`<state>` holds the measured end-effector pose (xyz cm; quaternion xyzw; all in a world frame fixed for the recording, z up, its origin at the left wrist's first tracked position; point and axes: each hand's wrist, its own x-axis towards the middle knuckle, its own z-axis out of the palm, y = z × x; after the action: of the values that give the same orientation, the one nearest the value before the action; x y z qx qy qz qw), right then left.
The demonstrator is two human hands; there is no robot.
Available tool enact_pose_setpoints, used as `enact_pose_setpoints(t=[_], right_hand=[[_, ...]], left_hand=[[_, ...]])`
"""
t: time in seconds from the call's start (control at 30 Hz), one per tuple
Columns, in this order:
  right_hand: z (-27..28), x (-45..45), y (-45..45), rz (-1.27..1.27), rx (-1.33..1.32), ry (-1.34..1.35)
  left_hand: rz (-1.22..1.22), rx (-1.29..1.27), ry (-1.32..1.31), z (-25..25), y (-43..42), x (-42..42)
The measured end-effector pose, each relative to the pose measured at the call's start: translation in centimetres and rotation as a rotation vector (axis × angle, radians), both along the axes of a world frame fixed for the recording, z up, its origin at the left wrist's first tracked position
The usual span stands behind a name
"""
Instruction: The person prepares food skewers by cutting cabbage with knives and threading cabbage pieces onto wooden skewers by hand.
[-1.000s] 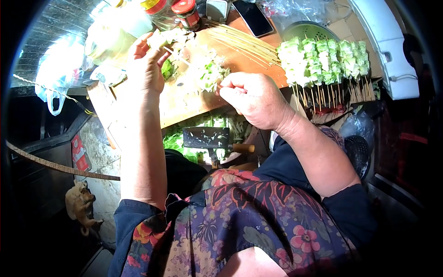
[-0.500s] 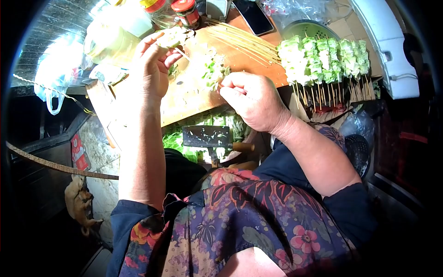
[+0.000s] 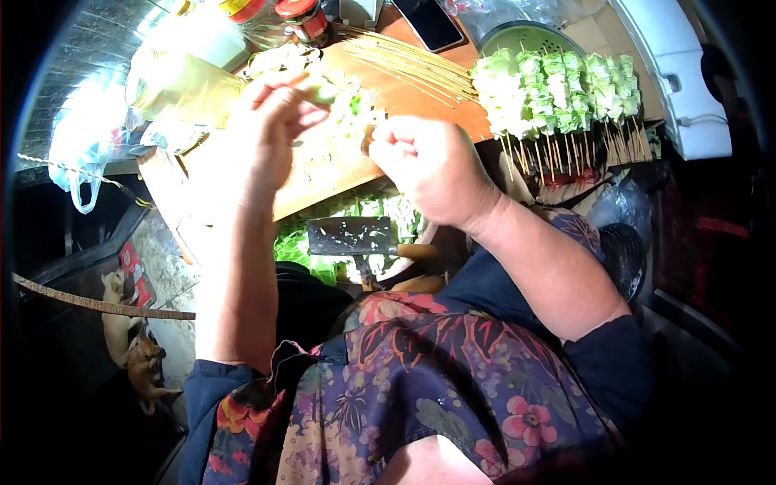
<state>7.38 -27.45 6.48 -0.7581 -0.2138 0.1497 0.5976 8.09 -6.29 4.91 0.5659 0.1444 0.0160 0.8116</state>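
My left hand (image 3: 271, 133) is raised over the left part of the wooden board (image 3: 303, 186), its fingers closed around a pale green leaf piece (image 3: 320, 90). To the right, my right hand (image 3: 435, 168) is curled in a pinch on a thin skewer, which is mostly hidden and lost in glare now. Loose cut leaves (image 3: 349, 109) lie on the board between and behind both hands. Bare bamboo skewers (image 3: 404, 61) lie in a bundle further back. At the right, several skewers threaded with leaves (image 3: 558, 93) rest side by side, their sticks pointing toward me.
A cleaver (image 3: 347, 235) lies over a container of cut greens (image 3: 295, 250) below the board's near edge. Behind are a red-lidded jar (image 3: 303, 20), a phone (image 3: 430, 23) and a green colander (image 3: 525, 36). Two small animals (image 3: 145, 364) lie on the floor at left.
The whole view has shifted slightly. My left hand and the leaf piece have come a little nearer my right hand's level, and the stick seen between them is now blurred out.
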Motion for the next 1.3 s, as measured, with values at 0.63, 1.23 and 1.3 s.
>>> enact_pose_setpoints(t=[0.63,1.23,1.3], right_hand=[[-0.8,2.4,-0.3,-0.080,-0.087,0.052],[0.3,2.6,-1.3,-0.154,-0.066,0.096],[0.4,2.6,-1.3,-0.152,-0.063,0.106]], left_hand=[[0.125,0.070,-0.088,-1.6,-1.4,2.1],[-0.522,1.481,0.240,-12.1,-1.5,5.5],[-0.511,1.501,0.205,-12.2,-1.6,5.6]])
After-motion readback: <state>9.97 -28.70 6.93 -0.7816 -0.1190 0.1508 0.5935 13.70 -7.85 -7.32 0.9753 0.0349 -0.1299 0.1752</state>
